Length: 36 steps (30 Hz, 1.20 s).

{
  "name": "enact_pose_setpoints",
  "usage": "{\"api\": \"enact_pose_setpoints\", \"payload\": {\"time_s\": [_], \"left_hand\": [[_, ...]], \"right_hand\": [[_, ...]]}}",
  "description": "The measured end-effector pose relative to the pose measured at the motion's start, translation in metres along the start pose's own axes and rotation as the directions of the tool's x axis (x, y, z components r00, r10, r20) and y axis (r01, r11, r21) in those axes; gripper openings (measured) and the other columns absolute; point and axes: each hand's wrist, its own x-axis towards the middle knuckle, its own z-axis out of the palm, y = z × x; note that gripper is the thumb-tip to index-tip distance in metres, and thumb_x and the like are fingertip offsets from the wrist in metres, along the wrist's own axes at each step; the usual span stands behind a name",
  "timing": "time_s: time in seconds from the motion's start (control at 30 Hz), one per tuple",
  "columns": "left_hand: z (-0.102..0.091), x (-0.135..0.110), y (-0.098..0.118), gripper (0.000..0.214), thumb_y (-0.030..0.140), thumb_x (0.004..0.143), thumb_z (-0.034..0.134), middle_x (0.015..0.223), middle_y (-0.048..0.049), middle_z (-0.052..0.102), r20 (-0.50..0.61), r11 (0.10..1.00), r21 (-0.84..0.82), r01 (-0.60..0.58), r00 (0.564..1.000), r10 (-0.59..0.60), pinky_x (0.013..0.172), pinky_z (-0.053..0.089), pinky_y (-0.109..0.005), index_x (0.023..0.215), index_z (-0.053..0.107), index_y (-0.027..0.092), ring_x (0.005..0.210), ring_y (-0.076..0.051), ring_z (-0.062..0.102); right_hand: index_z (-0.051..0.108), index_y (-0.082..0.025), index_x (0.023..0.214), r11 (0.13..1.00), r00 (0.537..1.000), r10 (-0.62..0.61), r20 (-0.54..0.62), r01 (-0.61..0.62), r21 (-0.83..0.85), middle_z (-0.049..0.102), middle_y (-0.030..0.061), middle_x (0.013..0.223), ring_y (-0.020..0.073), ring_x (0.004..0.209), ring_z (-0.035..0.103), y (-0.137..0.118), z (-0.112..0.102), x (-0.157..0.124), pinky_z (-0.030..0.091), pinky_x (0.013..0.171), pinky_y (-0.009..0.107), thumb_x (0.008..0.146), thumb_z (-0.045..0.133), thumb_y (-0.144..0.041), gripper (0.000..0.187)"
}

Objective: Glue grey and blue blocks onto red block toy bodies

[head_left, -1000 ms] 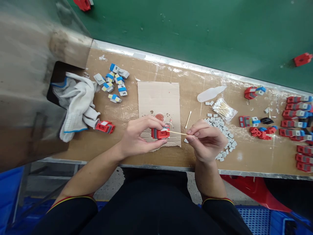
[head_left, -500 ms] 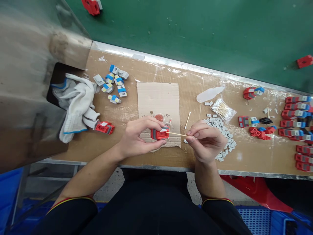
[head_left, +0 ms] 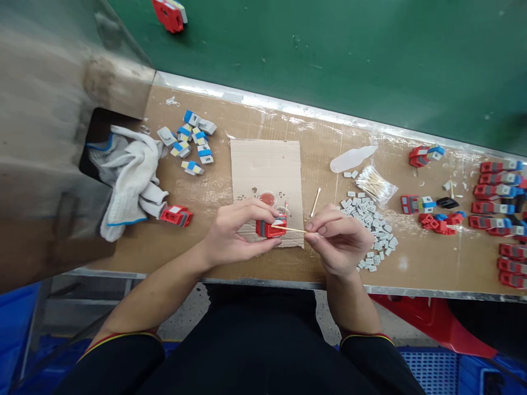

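As the red plastic part (head_left: 269, 227) sits clamped in my left hand (head_left: 230, 237) above the cardboard sheet (head_left: 265, 164) near the table's (head_left: 173, 252) front edge, my right hand (head_left: 340, 247) pinches a thin wooden stick (head_left: 290, 229) whose tip touches the part. Small grey pieces (head_left: 373, 222) lie heaped just beside that hand.

Left hand (head_left: 234, 236) pinching a red plastic part (head_left: 269, 227) over a cardboard sheet (head_left: 265, 164), right hand (head_left: 340, 241) holding a thin stick (head_left: 288, 229) with its tip on the part, pile of small grey pieces (head_left: 373, 225) just beside the right hand, white gloves (head_left: 127, 175) far left on the workbench (head_left: 313, 137)
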Motion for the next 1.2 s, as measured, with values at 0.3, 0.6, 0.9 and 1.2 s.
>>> {"api": "enact_pose_setpoints", "payload": {"time_s": [0.3,0.6,0.9,1.2], "left_hand": [[-0.002,0.002,0.000,0.026,0.022,0.082,0.090,0.094,-0.0083,0.083,-0.021,1.000,-0.010,-0.005,1.000,0.005,0.087,0.069,-0.030,0.097,0.069,0.018,0.088,-0.019,0.082],[-0.017,0.002,-0.007,0.033,0.016,0.075,0.094,0.104,-0.0076,0.082,-0.172,0.973,-0.211,0.088,0.977,-0.125,0.081,0.067,-0.024,0.100,0.073,0.019,0.095,-0.018,0.081],[-0.033,0.006,-0.014,0.041,0.032,0.066,0.102,0.106,-0.0073,0.082,-0.329,0.873,-0.425,0.240,0.858,-0.395,0.073,0.066,-0.025,0.093,0.073,0.020,0.086,-0.017,0.079],[-0.090,0.012,-0.039,0.054,0.040,0.048,0.109,0.093,0.0024,0.081,-0.732,0.876,-0.481,0.022,0.540,-0.415,0.089,0.066,-0.026,0.091,0.078,0.027,0.089,-0.015,0.078]], "right_hand": [[0.064,-0.026,0.083,1.000,0.999,0.002,-0.049,-0.003,-0.014,0.074,-0.0024,0.071,0.0144,0.057,0.065,0.005,-0.012,-0.002,0.050,0.054,0.031,0.093,0.080,-0.025,0.018],[0.067,-0.026,0.086,0.989,0.979,0.006,0.203,0.024,-0.147,0.076,-0.0014,0.078,0.0147,0.065,0.068,0.003,-0.033,0.008,0.053,0.061,0.032,0.092,0.078,-0.015,0.017],[0.072,-0.027,0.104,0.901,0.823,0.094,0.560,0.168,-0.399,0.077,0.0048,0.099,0.0194,0.089,0.071,0.020,-0.015,0.002,0.059,0.074,0.033,0.099,0.067,-0.016,0.013],[0.072,-0.032,0.112,0.946,0.989,0.031,0.147,0.019,-0.322,0.067,0.0016,0.098,0.0154,0.077,0.059,-0.004,-0.059,0.037,0.047,0.063,0.030,0.098,0.068,-0.022,0.018]]}}
